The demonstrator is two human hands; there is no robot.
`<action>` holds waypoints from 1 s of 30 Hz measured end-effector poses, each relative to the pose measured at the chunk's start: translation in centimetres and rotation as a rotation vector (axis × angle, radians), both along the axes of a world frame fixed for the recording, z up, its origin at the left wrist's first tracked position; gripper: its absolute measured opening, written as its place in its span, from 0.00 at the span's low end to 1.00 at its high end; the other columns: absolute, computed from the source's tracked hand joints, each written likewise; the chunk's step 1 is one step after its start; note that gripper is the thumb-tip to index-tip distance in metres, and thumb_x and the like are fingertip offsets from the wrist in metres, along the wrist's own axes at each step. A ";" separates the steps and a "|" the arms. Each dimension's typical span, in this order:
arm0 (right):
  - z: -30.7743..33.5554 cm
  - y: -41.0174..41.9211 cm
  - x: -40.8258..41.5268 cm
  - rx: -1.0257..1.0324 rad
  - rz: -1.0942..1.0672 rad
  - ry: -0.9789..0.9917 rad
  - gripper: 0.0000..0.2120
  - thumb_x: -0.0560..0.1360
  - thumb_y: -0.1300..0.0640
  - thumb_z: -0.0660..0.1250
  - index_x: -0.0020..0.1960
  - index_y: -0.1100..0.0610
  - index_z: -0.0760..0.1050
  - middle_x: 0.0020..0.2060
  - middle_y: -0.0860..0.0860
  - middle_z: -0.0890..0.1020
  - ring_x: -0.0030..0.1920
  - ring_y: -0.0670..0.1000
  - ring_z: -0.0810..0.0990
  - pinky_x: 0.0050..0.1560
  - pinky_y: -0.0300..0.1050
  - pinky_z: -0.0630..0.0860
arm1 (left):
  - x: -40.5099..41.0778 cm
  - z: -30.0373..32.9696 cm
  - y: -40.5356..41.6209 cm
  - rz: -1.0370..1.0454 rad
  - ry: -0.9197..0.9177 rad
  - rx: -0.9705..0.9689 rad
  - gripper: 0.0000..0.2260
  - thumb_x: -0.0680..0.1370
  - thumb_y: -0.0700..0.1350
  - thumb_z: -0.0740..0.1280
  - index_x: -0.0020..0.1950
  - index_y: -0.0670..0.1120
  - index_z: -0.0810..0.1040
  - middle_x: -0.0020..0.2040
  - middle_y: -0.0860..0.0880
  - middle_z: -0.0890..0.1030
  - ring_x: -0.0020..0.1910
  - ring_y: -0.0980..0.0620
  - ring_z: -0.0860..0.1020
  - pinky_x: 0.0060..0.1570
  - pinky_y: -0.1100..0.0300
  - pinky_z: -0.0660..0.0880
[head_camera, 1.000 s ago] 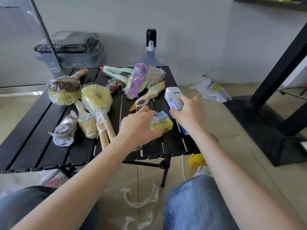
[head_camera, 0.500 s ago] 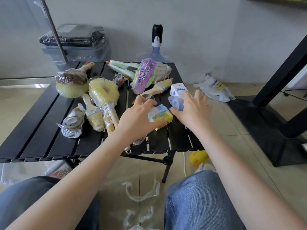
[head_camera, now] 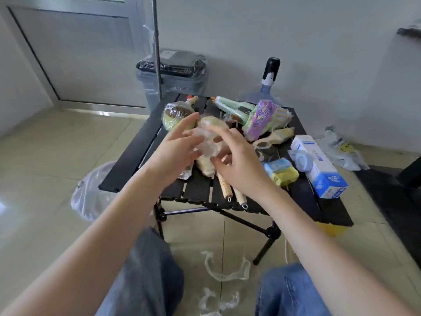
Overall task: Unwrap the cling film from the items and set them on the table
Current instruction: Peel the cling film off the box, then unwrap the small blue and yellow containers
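Crumpled clear cling film (head_camera: 206,142), seemingly balled, above wrapped brushes (head_camera: 210,165).

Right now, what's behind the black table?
Behind the black table stand a grey bin wrapped in film and a water jug with a pump. The table's clutter hides the jug's lower body.

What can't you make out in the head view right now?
- Crumpled clear cling film wad: motion-blurred between left hand and right hand; grip unclear.
- Round yellow sponge brush: mostly behind the hands.
- White-and-blue carton: print too small.
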State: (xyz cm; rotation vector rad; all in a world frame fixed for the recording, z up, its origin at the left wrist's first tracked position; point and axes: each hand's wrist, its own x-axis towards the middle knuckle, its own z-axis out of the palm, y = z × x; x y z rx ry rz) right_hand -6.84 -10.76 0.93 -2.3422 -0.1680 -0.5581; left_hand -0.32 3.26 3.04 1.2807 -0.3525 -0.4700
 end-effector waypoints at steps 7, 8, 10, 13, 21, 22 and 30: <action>-0.4 8.2 6.7 0.114 -0.016 -0.201 0.06 0.71 0.69 0.70 0.45 0.60 0.78 0.39 0.48 0.79 0.39 0.47 0.79 0.40 0.38 0.78 | 2.7 -1.5 9.5 0.139 -0.267 0.304 0.06 0.78 0.46 0.67 0.55 0.51 0.76 0.48 0.56 0.81 0.44 0.61 0.79 0.47 0.65 0.74; -0.6 9.4 7.8 0.114 -0.009 -0.210 0.06 0.71 0.70 0.70 0.43 0.60 0.78 0.38 0.49 0.80 0.38 0.47 0.79 0.40 0.37 0.77 | 3.2 -1.7 10.9 0.163 -0.296 0.319 0.07 0.78 0.43 0.67 0.55 0.51 0.77 0.47 0.58 0.80 0.43 0.62 0.79 0.45 0.66 0.75; -1.5 11.9 10.0 0.115 0.023 -0.173 0.06 0.72 0.71 0.67 0.43 0.62 0.78 0.39 0.53 0.80 0.39 0.49 0.79 0.41 0.38 0.76 | 4.4 -2.4 13.6 0.244 -0.336 0.368 0.08 0.76 0.39 0.69 0.53 0.49 0.78 0.45 0.57 0.79 0.40 0.60 0.80 0.44 0.65 0.78; -3.0 15.0 12.7 0.019 0.131 0.009 0.14 0.74 0.71 0.61 0.55 0.62 0.80 0.51 0.56 0.81 0.51 0.53 0.80 0.54 0.46 0.76 | 6.9 -5.1 16.6 0.444 -0.392 0.552 0.09 0.74 0.38 0.70 0.49 0.51 0.79 0.45 0.53 0.79 0.40 0.59 0.79 0.42 0.70 0.76; -4.8 17.1 15.7 -0.327 0.205 0.285 0.24 0.77 0.70 0.53 0.69 0.58 0.72 0.69 0.53 0.72 0.70 0.55 0.65 0.70 0.52 0.63 | 9.9 -10.9 19.6 0.384 -0.372 0.890 0.28 0.75 0.30 0.55 0.72 0.51 0.69 0.71 0.50 0.71 0.62 0.45 0.74 0.55 0.64 0.67; -4.6 16.7 15.6 -0.294 0.188 0.256 0.24 0.77 0.70 0.53 0.69 0.58 0.72 0.69 0.53 0.72 0.70 0.54 0.65 0.70 0.50 0.62 | 9.7 -10.6 19.6 0.400 -0.379 0.864 0.29 0.75 0.30 0.54 0.73 0.51 0.68 0.72 0.51 0.70 0.63 0.45 0.73 0.57 0.64 0.67; -0.4 8.0 9.5 -0.178 -0.024 -0.047 0.15 0.76 0.68 0.60 0.57 0.59 0.80 0.54 0.53 0.80 0.58 0.52 0.75 0.57 0.34 0.65 | 6.2 -5.3 11.4 0.401 -0.732 0.614 0.18 0.77 0.35 0.61 0.65 0.48 0.73 0.60 0.52 0.73 0.59 0.57 0.70 0.55 0.69 0.65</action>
